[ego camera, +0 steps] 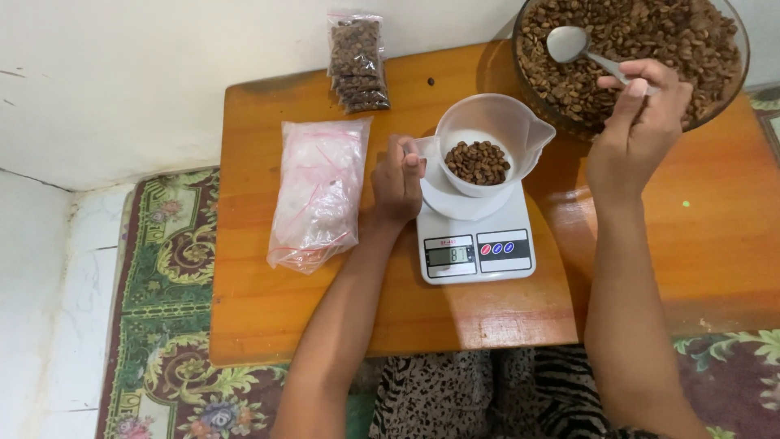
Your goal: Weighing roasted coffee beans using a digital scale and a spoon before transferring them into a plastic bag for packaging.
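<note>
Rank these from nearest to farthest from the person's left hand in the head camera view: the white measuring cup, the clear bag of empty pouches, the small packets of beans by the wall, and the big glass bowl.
From the left hand:
1. White measuring cup, touching it, on the scale.
2. Clear bag of empty pouches, to its left.
3. Small packets of beans, up by the wall.
4. Big glass bowl, far right corner.

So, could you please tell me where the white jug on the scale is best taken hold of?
Probably by its handle, from the person's left. The white jug has its handle on that side, where the left hand already rests, while the spout points right, toward the bowl of beans. The beans inside sit low, so an upright grip suits.
</note>
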